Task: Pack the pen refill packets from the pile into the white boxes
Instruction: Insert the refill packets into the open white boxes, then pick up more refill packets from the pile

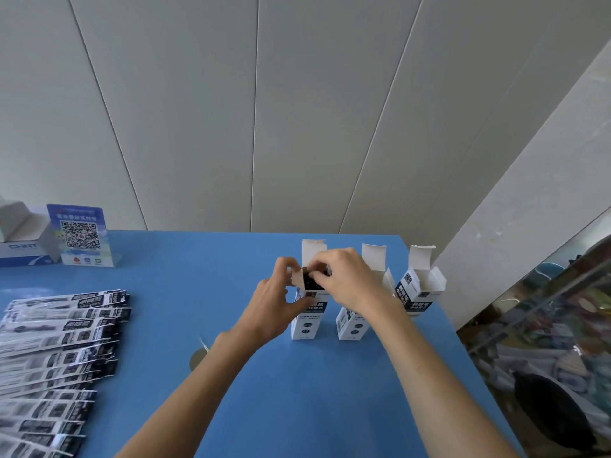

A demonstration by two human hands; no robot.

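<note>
Head camera looks down on my blue table [271,391], which gives me room to keep stock and boxes well apart. On my left lies the pile of pen refill packets [56,358], fanned out in overlapping rows, probably so that I can lift a few at a time. Three white boxes stand upright in a row at the far side, top flaps raised so each mouth faces up. The right box [419,294] and the middle box [353,322] wait open; I cannot see into them. The left box [305,320] is the one I am filling, and dark packet ends [309,280] show in its mouth. My left hand [276,300] curls round its side, thumb on the front and fingers by the side flap, I think to steady the tall narrow carton. My right hand [342,279] has its fingertips pinched together on the packet ends at the opening, seemingly to settle them down inside.
</note>
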